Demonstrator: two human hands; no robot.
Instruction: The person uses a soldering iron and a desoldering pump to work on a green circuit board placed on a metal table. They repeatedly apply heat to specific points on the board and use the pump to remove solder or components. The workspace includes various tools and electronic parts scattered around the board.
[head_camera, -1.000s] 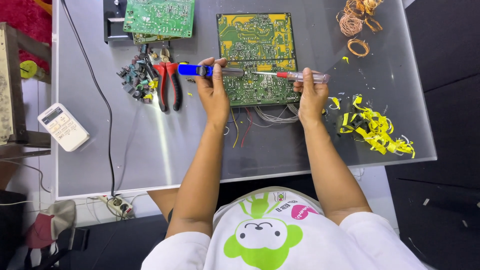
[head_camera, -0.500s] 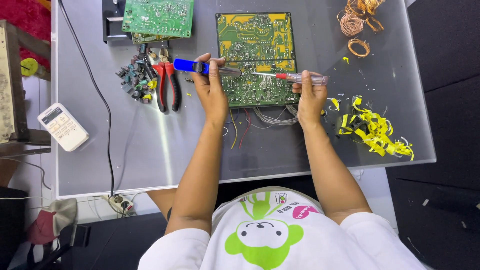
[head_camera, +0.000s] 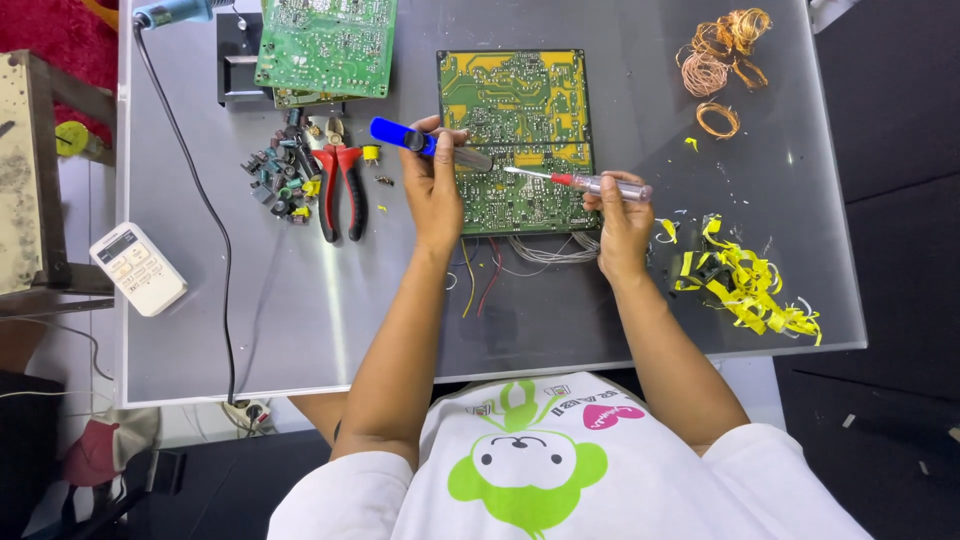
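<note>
Head cam, looking straight down at the bench. The left hand (head_camera: 435, 190) has its fingers curled tight around a blue-handled soldering iron (head_camera: 425, 143), blue end sticking out to the left of the knuckles, metal barrel running right over the green and yellow circuit board (head_camera: 515, 135). The right hand (head_camera: 622, 215) pinches a screwdriver with a clear red handle (head_camera: 598, 183), fingers wrapped snug on the handle, shaft pointing left toward the iron's tip. Both tips sit close together over the board, between the two hands; can't tell if they touch it. A bundle of wires (head_camera: 530, 252) trails out from the board's near edge, just below the fingers. Left of the left hand: red-handled pliers (head_camera: 340, 185) and a small pile of loose components (head_camera: 280, 175). Right of the right hand: yellow tape scraps (head_camera: 745, 285), and further up, copper wire coils (head_camera: 720, 60).
</note>
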